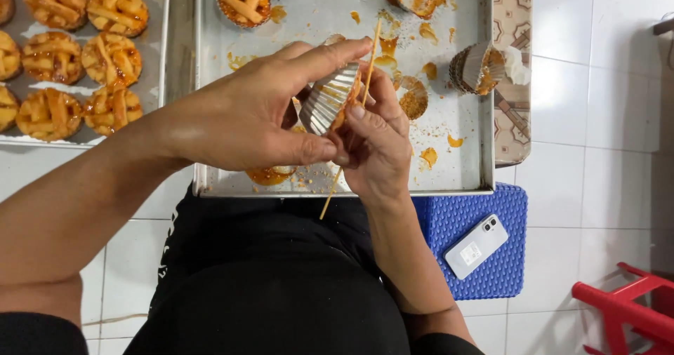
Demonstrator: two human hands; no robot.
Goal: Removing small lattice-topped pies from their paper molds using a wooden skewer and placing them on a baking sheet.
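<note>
At the centre of the frame, the left hand [246, 120] closes its fingers around a fluted foil tart cup [328, 97], tilted on its side over the metal baking tray [449, 165]. The right hand [372, 141] pinches a thin wooden skewer [370, 57] against the cup's edge. Finished lattice tarts [77, 60] fill another tray at the upper left.

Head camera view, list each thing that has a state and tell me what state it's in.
Left hand: gripping the fluted tart mould, tilted on its side.
Right hand: holding the wooden skewer against the mould.
Baking tray: nearly emptied, sticky crumbs left.
Lattice tarts: unmoulded, in rows.
Phone: face down on the blue mat.
</note>
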